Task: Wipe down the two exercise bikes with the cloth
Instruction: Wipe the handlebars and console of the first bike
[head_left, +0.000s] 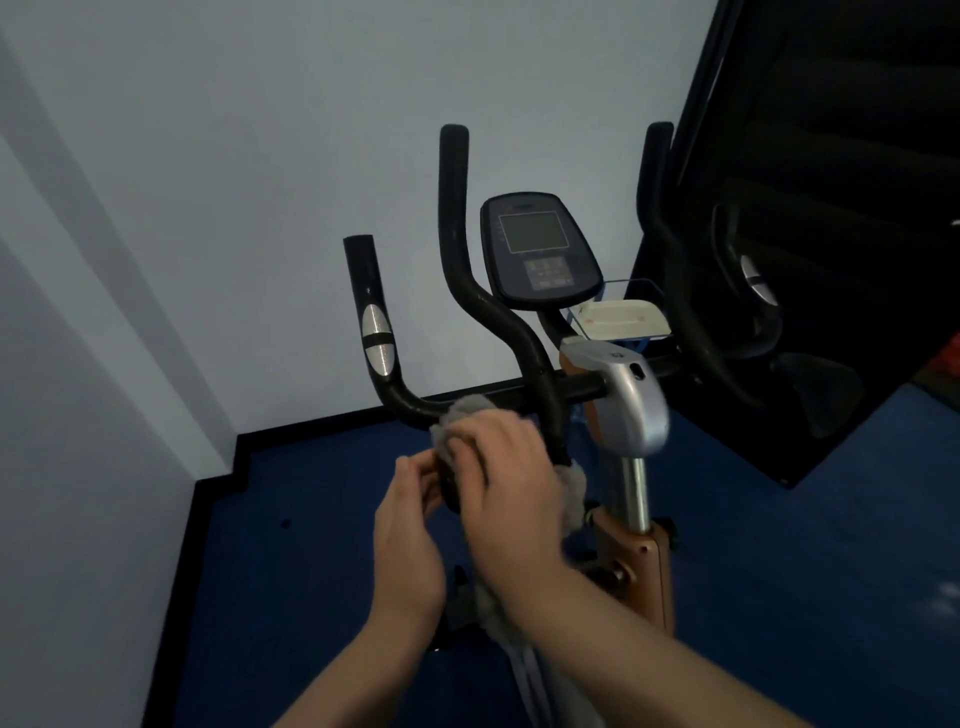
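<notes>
One exercise bike (631, 415) faces the far white wall (234, 182), its black handlebar (498, 400) running left to right with four grips rising upward. The right hand (511, 488) lies palm-down, fingers curled over the grey cloth (460, 415) on the bar's near end. The left hand (408, 540), thumb up, pinches that end from the left.
</notes>
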